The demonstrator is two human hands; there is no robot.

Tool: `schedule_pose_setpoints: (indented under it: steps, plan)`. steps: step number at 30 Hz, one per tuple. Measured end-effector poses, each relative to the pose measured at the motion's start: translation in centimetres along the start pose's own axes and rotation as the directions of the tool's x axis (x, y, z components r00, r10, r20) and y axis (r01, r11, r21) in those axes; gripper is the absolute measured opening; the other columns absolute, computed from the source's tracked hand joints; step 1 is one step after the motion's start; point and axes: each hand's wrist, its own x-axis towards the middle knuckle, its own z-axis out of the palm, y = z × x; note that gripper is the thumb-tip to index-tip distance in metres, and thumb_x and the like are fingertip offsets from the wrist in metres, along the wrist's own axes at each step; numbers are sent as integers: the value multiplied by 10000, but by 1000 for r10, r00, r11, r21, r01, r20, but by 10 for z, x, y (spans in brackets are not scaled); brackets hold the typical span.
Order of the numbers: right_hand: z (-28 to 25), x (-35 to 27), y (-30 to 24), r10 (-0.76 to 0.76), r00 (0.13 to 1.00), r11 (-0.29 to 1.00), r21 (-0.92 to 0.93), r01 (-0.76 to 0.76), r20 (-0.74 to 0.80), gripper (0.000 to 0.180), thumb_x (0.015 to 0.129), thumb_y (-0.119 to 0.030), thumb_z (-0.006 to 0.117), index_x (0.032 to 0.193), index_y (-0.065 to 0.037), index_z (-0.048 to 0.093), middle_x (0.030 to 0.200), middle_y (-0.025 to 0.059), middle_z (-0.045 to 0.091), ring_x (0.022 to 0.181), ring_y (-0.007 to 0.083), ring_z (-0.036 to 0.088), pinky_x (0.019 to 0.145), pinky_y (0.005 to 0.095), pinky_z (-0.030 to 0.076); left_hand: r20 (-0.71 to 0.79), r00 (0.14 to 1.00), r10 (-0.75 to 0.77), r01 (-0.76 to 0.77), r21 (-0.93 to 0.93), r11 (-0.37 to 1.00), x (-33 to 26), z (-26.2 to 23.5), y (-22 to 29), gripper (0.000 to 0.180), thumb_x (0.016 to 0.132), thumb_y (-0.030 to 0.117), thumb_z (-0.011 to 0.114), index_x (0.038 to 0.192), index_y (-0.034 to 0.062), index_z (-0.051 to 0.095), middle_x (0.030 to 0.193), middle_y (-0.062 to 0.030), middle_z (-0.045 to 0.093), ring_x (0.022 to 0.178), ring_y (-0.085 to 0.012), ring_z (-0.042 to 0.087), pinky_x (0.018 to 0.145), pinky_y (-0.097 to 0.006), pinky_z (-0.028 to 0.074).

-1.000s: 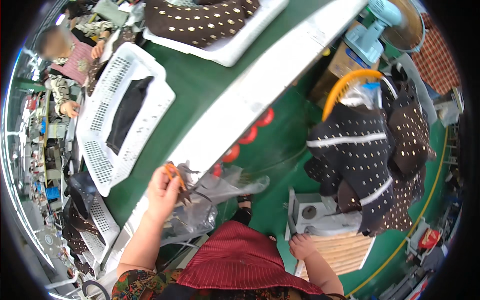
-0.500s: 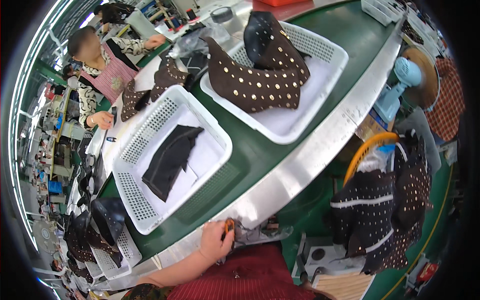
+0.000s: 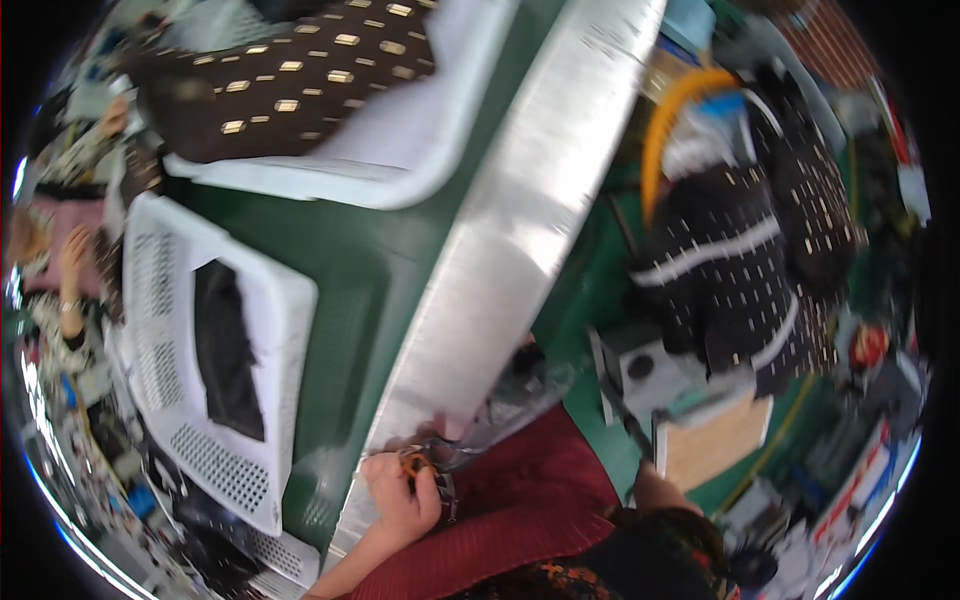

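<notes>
From my end I judge the work to be partway, though I can make no firm count; the heap (image 3: 715,235) of dark, spotted pieces hangs by the orange basket (image 3: 655,140), off to the right of the worktop (image 3: 490,260); a spotted piece (image 3: 290,82) lies in the far basket (image 3: 395,192), and a smaller black piece (image 3: 225,345) lies in the near basket (image 3: 292,390); which of these are finished and which are left, I cannot tell. The right hand (image 3: 656,488) is low, at the end of a dark bar (image 3: 630,425); blur hides its fingers, so I cannot tell whether it grips; the left hand (image 3: 400,497) is pinching the orange tool (image 3: 413,461) close by the worktop's metal edge; I make out no piece there, so I take it none is being worked.

The room is cluttered and blurred toward the rim of my view; the worktop is green with a broad metal edge, slanting across; a co-worker (image 3: 75,250) in pink is beyond it at the left; a grey machine (image 3: 640,362) stands on the right, with a wooden board (image 3: 715,445) beside it; clear plastic (image 3: 515,400) bunches near the tool.
</notes>
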Motion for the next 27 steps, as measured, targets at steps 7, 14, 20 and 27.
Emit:
schedule_pose_setpoints:
  steps: [7,14,20,27]
  plan:
    - [10,20,-32,180,981,970,154,-190,76,282,844,-273,453,938,-79,636,1052,107,626,1058,275,556,930,418,384,87,988,131,-122,-102,987,3,1,-14,240,878,123,479,1042,-52,483,895,-121,489,819,-234,432,748,-342,337]
    - [-6,52,-33,316,929,913,206,-353,192,307,856,-288,439,960,-77,637,1062,115,625,1059,284,560,926,418,392,35,995,94,-89,-135,987,-3,3,-8,173,856,57,486,1009,-22,503,835,-101,515,807,-246,421,754,-353,317]
    - [-42,107,-32,440,872,828,279,-486,214,328,867,-301,428,979,-75,637,1071,122,625,1059,291,563,923,418,399,44,991,123,-117,-109,987,3,3,-5,199,868,90,488,1037,-13,512,833,-98,549,777,-259,456,756,-363,319]
    - [-82,160,-26,465,854,793,318,-520,235,353,879,-317,414,1002,-73,638,1081,130,625,1060,300,567,919,418,407,11,990,137,-136,-88,987,5,6,-8,212,828,117,545,1001,-5,543,796,-119,536,746,-301,489,722,-388,335]
